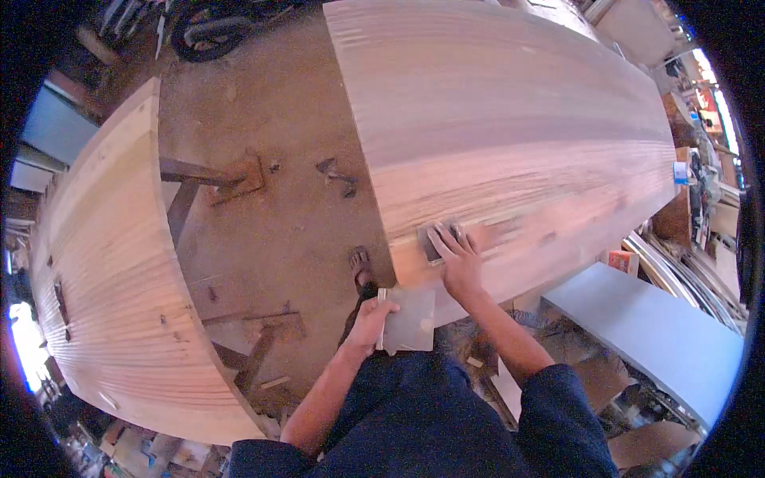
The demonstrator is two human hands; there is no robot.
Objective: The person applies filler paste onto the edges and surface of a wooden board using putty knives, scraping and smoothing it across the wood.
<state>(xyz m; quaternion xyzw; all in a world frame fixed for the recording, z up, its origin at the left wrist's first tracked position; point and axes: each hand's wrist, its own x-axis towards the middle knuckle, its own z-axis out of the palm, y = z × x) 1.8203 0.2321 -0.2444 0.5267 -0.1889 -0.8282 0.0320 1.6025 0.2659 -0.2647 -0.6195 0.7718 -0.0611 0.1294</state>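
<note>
My left hand (370,322) grips the edge of a flat pale-grey rectangular plate (412,320), with the thumb on top. The plate is held in front of my body, near the corner of a large wooden panel (510,88). On that panel's near end, my right hand (457,253) presses a dark grey, flat rectangular piece (430,242) against the surface. Its exact kind cannot be made out, as my fingers cover part of it. Around this hand the wood shows streaky grain and pale pinkish smears; farther off the surface looks duller and more even.
Another wooden panel (111,279) stands to the left on dark supports. Between the panels lies a dusty floor (263,231) with a footed stand (239,179). At the right are a pale blue-white board (649,327), curved strips (669,271) and a small blue-and-white container (681,173).
</note>
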